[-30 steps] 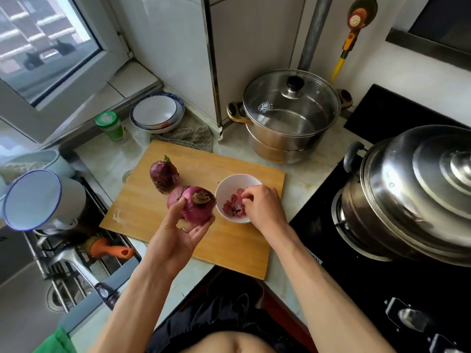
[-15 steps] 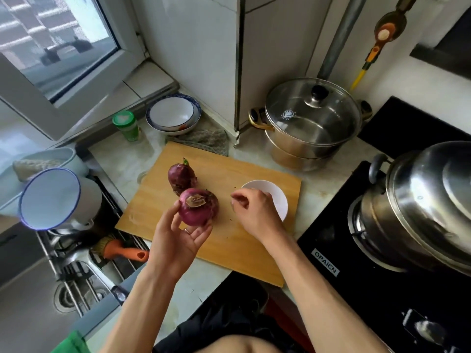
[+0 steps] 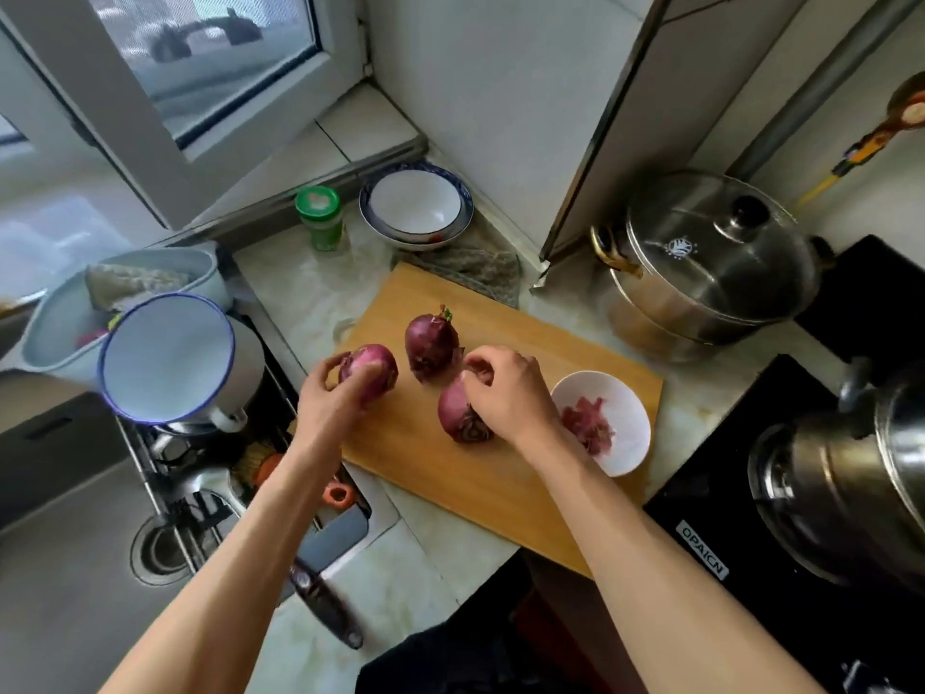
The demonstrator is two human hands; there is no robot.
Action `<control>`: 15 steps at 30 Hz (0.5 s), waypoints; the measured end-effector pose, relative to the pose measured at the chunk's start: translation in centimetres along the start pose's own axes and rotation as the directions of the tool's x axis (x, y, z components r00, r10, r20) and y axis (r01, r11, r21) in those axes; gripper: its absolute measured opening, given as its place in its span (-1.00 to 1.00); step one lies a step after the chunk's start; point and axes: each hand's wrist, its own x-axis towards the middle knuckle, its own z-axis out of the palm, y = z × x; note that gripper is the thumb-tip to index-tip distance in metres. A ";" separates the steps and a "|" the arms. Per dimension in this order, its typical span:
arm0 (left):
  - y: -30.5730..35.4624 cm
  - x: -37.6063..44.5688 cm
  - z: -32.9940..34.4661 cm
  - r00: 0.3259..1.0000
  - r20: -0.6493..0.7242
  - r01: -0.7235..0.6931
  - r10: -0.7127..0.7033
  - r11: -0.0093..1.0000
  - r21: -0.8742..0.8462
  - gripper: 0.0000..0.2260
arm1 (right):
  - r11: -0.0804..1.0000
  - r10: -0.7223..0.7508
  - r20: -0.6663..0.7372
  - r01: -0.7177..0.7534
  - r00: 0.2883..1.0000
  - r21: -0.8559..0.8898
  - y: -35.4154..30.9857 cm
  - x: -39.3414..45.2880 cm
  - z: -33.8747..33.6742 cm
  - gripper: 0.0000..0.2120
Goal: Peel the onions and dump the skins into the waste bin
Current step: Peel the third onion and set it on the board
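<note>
Left hand (image 3: pixel 334 393) grips a pale onion (image 3: pixel 373 369) at 9 o'clock, parking it. Right hand (image 3: pixel 505 393) fingers curl on a dark onion (image 3: pixel 458 410), steadying it for peeling. Skins sit in the bowl (image 3: pixel 628 408) at 3.

Pale marble countertop (image 3: pixel 300 293), wooden cutting board (image 3: pixel 500 483), green-lidded jar (image 3: pixel 320 217), stacked bowls (image 3: pixel 415 205), steel pot (image 3: pixel 711 273)

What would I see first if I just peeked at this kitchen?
Three purple onions on the wooden cutting board in the middle: the left hand holds the left onion, the right hand grips the near onion, and the dark far onion sits untouched. Right of them, a white bowl holds purple skins.
</note>
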 end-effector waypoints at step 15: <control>-1.6 1.7 1.5 0.997 -0.004 0.073 -0.074 0.985 -0.154 -0.48 | 0.919 0.378 0.094 -0.385 0.921 0.084 -4.1 8.2 5.0 -0.31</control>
